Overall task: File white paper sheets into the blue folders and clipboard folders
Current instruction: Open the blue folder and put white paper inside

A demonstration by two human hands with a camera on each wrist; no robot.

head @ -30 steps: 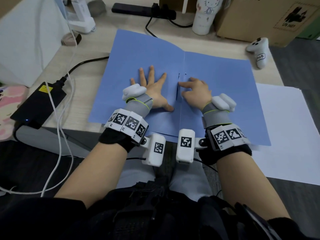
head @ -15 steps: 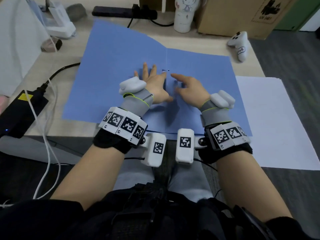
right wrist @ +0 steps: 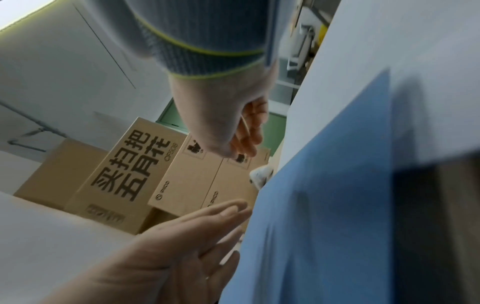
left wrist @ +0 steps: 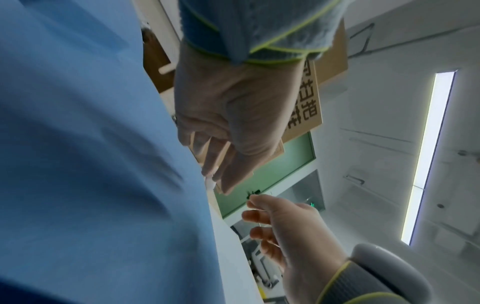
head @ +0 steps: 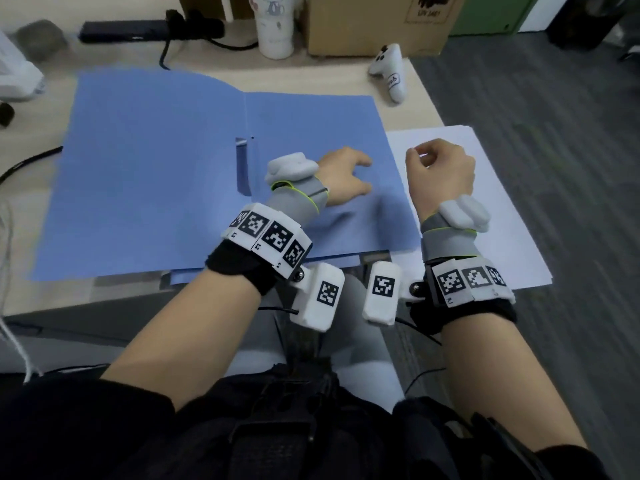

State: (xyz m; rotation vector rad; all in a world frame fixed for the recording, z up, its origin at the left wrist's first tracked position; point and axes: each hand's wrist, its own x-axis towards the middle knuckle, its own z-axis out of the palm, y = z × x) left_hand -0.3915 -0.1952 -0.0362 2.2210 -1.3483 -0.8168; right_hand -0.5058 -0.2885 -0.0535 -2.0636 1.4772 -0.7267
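An open blue folder (head: pixel 156 168) lies flat on the desk, with a slot (head: pixel 242 164) at its fold. My left hand (head: pixel 346 174) rests on the folder's right half near its right edge. In the right wrist view its fingers (right wrist: pixel 207 222) are straight and touch the folder (right wrist: pixel 324 205). A stack of white paper sheets (head: pixel 502 220) lies right of the folder and overhangs the desk. My right hand (head: pixel 440 168) hovers over the stack with curled fingers and holds nothing that I can see. The left wrist view shows its fingers (left wrist: pixel 254 218) bent inward.
A white game controller (head: pixel 391 74), a white cup (head: pixel 275 26), a cardboard box (head: pixel 374 22) and a black power strip (head: pixel 121 31) stand along the desk's back. A cable (head: pixel 27 161) runs at the left. The edge of another blue folder (head: pixel 277 271) shows underneath at the front.
Both hands have moved right, away from the folder's fold. The left hand now lies near the folder's right edge; the right hand has left the folder and is over the paper stack.
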